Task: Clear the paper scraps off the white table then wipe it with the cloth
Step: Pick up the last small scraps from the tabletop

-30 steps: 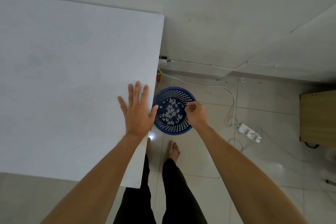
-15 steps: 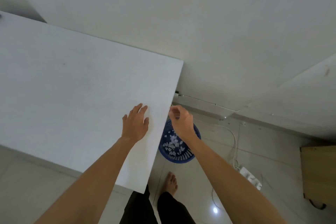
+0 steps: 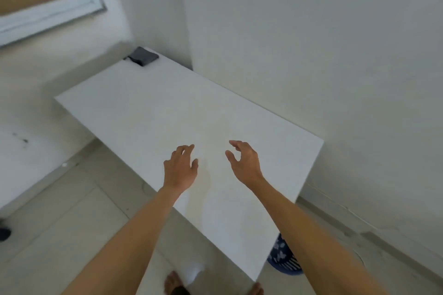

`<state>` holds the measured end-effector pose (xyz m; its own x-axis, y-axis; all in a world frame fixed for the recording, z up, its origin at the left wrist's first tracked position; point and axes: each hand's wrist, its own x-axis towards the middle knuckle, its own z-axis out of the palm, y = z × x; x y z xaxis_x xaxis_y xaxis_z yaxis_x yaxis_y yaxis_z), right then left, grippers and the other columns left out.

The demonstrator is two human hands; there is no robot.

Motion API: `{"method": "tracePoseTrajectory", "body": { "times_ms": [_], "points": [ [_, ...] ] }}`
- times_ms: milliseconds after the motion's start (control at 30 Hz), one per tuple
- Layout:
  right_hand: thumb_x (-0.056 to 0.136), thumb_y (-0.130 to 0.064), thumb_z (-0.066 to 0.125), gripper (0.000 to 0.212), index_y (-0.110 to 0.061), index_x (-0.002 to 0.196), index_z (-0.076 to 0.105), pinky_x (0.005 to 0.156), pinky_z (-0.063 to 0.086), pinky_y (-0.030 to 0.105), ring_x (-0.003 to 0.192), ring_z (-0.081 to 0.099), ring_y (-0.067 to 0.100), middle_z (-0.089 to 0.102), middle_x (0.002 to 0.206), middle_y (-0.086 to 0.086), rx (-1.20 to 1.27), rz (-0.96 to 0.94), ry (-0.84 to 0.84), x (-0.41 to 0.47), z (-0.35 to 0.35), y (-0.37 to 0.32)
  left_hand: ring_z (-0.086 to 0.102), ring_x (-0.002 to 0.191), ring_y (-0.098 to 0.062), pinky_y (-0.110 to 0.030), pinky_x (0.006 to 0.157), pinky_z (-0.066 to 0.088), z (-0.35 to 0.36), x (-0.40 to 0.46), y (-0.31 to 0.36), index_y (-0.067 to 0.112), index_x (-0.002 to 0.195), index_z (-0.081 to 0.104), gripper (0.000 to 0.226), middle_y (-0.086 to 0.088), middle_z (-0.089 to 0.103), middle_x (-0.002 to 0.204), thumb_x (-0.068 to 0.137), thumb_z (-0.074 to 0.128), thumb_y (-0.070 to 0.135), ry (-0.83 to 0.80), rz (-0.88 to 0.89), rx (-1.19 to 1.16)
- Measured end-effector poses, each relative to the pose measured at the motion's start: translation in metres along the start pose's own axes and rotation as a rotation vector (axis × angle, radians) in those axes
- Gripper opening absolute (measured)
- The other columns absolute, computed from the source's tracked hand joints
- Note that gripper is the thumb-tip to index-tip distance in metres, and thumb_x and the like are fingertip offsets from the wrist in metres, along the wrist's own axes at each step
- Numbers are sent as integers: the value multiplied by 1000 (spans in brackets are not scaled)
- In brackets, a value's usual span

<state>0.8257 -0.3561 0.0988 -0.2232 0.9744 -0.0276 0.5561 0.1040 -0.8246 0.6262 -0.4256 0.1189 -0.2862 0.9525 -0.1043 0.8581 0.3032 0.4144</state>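
Now we see both hands empty over white table (image 3: 143, 108), fingers loosely spread: left hand (image 3: 180, 168), right hand (image 3: 244, 163). Dark folded cloth (image 3: 142, 55) sits at far corner, ahead-left, well apart; left hand nearer. Scraps in blue basket (image 3: 284, 258).

Matt white table (image 3: 148, 112), seemingly soft cloth (image 3: 143, 56)

Bare white table (image 3: 148, 112) top stretching open ahead, folded dark cloth (image 3: 143, 56) alone at its far corner, wall (image 3: 311, 43) flush along the right edge, blue basket (image 3: 282, 260) below the near corner
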Motion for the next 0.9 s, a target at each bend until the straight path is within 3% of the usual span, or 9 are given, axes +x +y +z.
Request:
{"method": "tracePoseTrajectory", "body": {
  "times_ms": [200,433,567,733,900],
  "points": [
    [101,-30,62,37,-24,137,58,98,40,20,126,56,12,59,135,-6,-46,-69,-71,38,83,-93,47,130,-25,-48,99,38,-84,25,-95,20,146,44,46,-2,46,143,102,50,27,145,-61,-60],
    [102,-27,61,38,-22,139,57,97,38,19,128,54,13,56,137,-5,-46,-53,-119,79,174,-175,51,125,-25,-44,100,46,-142,60,-203,17,143,47,44,-5,52,137,101,51,26,165,-104,-119],
    [102,-29,60,40,-22,141,55,99,36,19,129,53,13,53,139,-4,-80,-61,-140,112,218,-195,50,128,-25,-43,100,46,-153,98,-244,17,148,40,50,-6,50,137,100,52,26,158,-104,-115],
    [101,-37,60,47,-23,145,51,111,42,33,131,52,13,49,144,-6,-118,-75,-123,183,268,-204,44,133,-23,-48,106,40,-168,180,-279,21,152,33,52,-2,45,144,102,48,30,95,-91,-58],
    [100,-42,61,56,-18,149,47,112,41,43,136,50,21,47,147,2,-128,21,-83,275,304,-207,48,130,-23,-47,100,40,-197,277,-312,23,145,44,44,0,47,144,102,47,33,46,-42,69]
  ]
}}
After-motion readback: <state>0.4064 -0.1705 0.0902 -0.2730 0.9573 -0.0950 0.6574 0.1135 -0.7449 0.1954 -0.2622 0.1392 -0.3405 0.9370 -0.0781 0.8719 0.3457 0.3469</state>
